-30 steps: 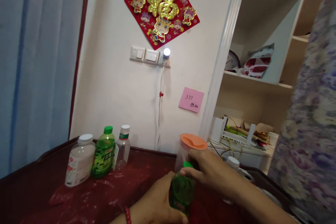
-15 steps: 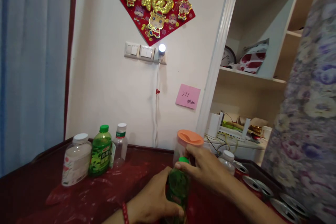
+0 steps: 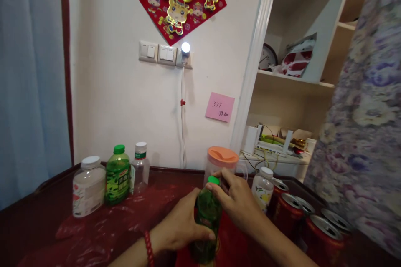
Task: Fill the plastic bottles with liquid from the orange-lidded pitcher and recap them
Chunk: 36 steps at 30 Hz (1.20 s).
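Upright in front of me is a green plastic bottle (image 3: 207,210) with a green cap (image 3: 213,180). My left hand (image 3: 184,223) is wrapped round its body from the left, with a red bead bracelet on the wrist. From the right, my right hand (image 3: 233,194) closes on the top of the bottle, thumb and forefinger at the cap and neck. Its other fingers are partly hidden behind. Just beyond stands a clear pitcher with an orange lid (image 3: 223,154).
At left stand a white-capped jar (image 3: 89,187), a green-capped bottle (image 3: 118,177) and a clear bottle (image 3: 140,171). Clear red plastic film (image 3: 125,225) covers part of the dark table. A white-capped bottle (image 3: 263,187) and several red cans (image 3: 322,238) stand at right.
My view has shifted a little, bringing more of the cans and the right-hand bottle into sight. Both hands stay on the green bottle; my right hand remains at its cap.
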{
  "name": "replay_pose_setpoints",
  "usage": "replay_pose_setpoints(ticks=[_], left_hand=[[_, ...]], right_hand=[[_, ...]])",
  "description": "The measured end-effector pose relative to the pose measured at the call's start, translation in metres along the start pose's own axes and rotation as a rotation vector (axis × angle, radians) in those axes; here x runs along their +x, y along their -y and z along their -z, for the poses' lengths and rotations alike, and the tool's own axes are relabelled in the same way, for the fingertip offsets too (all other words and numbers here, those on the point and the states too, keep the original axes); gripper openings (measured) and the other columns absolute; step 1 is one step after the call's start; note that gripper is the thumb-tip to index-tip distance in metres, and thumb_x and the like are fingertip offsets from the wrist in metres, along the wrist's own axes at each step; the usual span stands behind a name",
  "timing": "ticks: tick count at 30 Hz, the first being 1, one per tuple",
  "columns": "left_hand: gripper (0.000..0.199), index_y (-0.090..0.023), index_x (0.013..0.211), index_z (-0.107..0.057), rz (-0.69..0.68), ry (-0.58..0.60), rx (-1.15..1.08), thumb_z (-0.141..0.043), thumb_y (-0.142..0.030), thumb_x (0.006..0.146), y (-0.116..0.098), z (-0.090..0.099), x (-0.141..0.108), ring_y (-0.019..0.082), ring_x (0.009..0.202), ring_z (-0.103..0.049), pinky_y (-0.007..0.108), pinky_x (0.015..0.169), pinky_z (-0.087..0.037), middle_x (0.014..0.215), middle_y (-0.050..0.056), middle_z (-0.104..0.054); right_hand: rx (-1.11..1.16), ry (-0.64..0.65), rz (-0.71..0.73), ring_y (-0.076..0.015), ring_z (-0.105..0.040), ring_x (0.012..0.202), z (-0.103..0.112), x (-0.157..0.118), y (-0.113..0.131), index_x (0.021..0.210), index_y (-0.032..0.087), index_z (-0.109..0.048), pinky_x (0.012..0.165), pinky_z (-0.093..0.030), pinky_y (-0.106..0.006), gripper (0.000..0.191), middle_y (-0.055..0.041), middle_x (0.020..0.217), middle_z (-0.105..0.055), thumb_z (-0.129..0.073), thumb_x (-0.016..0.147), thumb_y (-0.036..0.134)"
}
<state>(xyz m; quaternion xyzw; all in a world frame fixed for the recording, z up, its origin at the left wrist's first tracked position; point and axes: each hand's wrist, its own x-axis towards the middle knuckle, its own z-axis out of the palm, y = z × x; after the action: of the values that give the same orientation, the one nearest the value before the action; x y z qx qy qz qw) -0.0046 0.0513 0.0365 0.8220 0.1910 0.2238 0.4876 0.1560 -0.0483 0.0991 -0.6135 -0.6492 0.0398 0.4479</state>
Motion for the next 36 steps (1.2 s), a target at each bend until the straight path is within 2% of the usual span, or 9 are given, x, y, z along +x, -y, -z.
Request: replay_pose_setpoints(ticks=[3, 6, 9, 12, 17, 20, 25, 30, 36], left_hand=[[0.068, -0.021, 0.124, -0.057, -0.003, 0.014, 0.017, -0.081, -0.025, 0.060, 0.001, 0.001, 0.000, 0.028, 0.101, -0.062, 0.039, 0.087, -0.049, 0.112, 0.005, -0.068], [0.065, -0.021, 0.122, -0.058, -0.006, -0.005, 0.049, -0.079, -0.025, 0.061, 0.000, 0.000, 0.001, 0.028, 0.101, -0.063, 0.038, 0.085, -0.051, 0.110, 0.004, -0.069], [0.055, -0.019, 0.110, -0.060, 0.026, -0.051, 0.095, -0.078, -0.020, 0.057, -0.007, -0.002, 0.002, 0.026, 0.095, -0.066, 0.035, 0.079, -0.053, 0.102, 0.002, -0.072], [0.056, -0.021, 0.112, -0.060, -0.023, -0.085, 0.050, -0.077, -0.017, 0.058, -0.021, -0.004, 0.001, 0.029, 0.104, -0.066, 0.038, 0.089, -0.053, 0.113, 0.005, -0.073], [0.080, -0.029, 0.137, -0.048, -0.159, -0.119, -0.117, -0.081, -0.030, 0.065, -0.039, 0.000, -0.003, 0.033, 0.126, -0.059, 0.046, 0.106, -0.047, 0.143, 0.010, -0.059], [0.073, -0.029, 0.133, -0.050, -0.141, -0.172, -0.090, -0.081, -0.040, 0.069, -0.039, 0.005, -0.002, 0.035, 0.128, -0.058, 0.049, 0.105, -0.048, 0.141, 0.012, -0.060], [0.059, -0.025, 0.125, -0.055, -0.104, -0.221, -0.027, -0.075, -0.044, 0.073, -0.030, 0.005, 0.003, 0.034, 0.118, -0.064, 0.048, 0.093, -0.055, 0.126, 0.013, -0.068], [0.052, -0.025, 0.123, -0.060, -0.126, -0.249, -0.017, -0.073, -0.042, 0.076, -0.009, 0.001, 0.009, 0.030, 0.105, -0.069, 0.040, 0.082, -0.060, 0.115, 0.010, -0.072], [0.042, -0.026, 0.112, -0.068, -0.116, -0.254, 0.031, -0.074, -0.047, 0.075, 0.010, 0.001, 0.013, 0.029, 0.096, -0.072, 0.040, 0.082, -0.062, 0.105, 0.008, -0.076]], right_hand=[[0.019, -0.009, -0.018, -0.0179, -0.053, 0.072, 0.002, -0.002, 0.000, 0.098, 0.017, -0.067, 0.062, -0.035, -0.025, 0.006, 0.0016, 0.081, -0.061, -0.071, 0.093, 0.019], [0.025, -0.014, -0.015, -0.0172, -0.054, 0.076, 0.004, -0.003, 0.003, 0.104, 0.019, -0.070, 0.064, -0.036, -0.023, 0.019, 0.0027, 0.086, -0.061, -0.081, 0.089, 0.015], [-0.005, -0.032, 0.001, -0.0165, -0.052, 0.071, 0.003, -0.006, 0.011, 0.089, 0.016, -0.067, 0.060, -0.032, -0.023, 0.020, 0.0032, 0.079, -0.058, -0.087, 0.084, 0.014], [-0.041, -0.090, 0.037, -0.0160, -0.050, 0.069, 0.011, -0.008, 0.023, 0.081, 0.016, -0.060, 0.060, -0.030, -0.024, 0.019, 0.0031, 0.076, -0.056, -0.078, 0.088, 0.018], [-0.104, -0.234, 0.074, -0.0167, -0.048, 0.065, 0.058, -0.010, 0.040, 0.079, 0.019, -0.056, 0.059, -0.030, -0.026, 0.029, 0.0027, 0.071, -0.052, -0.054, 0.093, 0.045], [-0.181, -0.309, 0.026, -0.0170, -0.047, 0.061, 0.089, -0.016, 0.038, 0.076, 0.020, -0.053, 0.055, -0.029, -0.026, 0.036, 0.0034, 0.066, -0.049, -0.050, 0.092, 0.052], [-0.345, -0.403, -0.083, -0.0186, -0.046, 0.059, 0.114, -0.028, 0.007, 0.072, 0.021, -0.049, 0.055, -0.026, -0.027, 0.040, 0.0026, 0.062, -0.048, -0.049, 0.090, 0.057], [-0.460, -0.436, -0.188, -0.0215, -0.047, 0.060, 0.115, -0.036, -0.043, 0.072, 0.022, -0.046, 0.056, -0.024, -0.028, 0.040, -0.0005, 0.065, -0.051, -0.047, 0.089, 0.058], [-0.516, -0.424, -0.271, -0.0254, -0.057, 0.068, 0.112, -0.044, -0.089, 0.081, 0.020, -0.056, 0.061, -0.032, -0.029, 0.032, -0.0039, 0.072, -0.058, -0.051, 0.093, 0.050]])
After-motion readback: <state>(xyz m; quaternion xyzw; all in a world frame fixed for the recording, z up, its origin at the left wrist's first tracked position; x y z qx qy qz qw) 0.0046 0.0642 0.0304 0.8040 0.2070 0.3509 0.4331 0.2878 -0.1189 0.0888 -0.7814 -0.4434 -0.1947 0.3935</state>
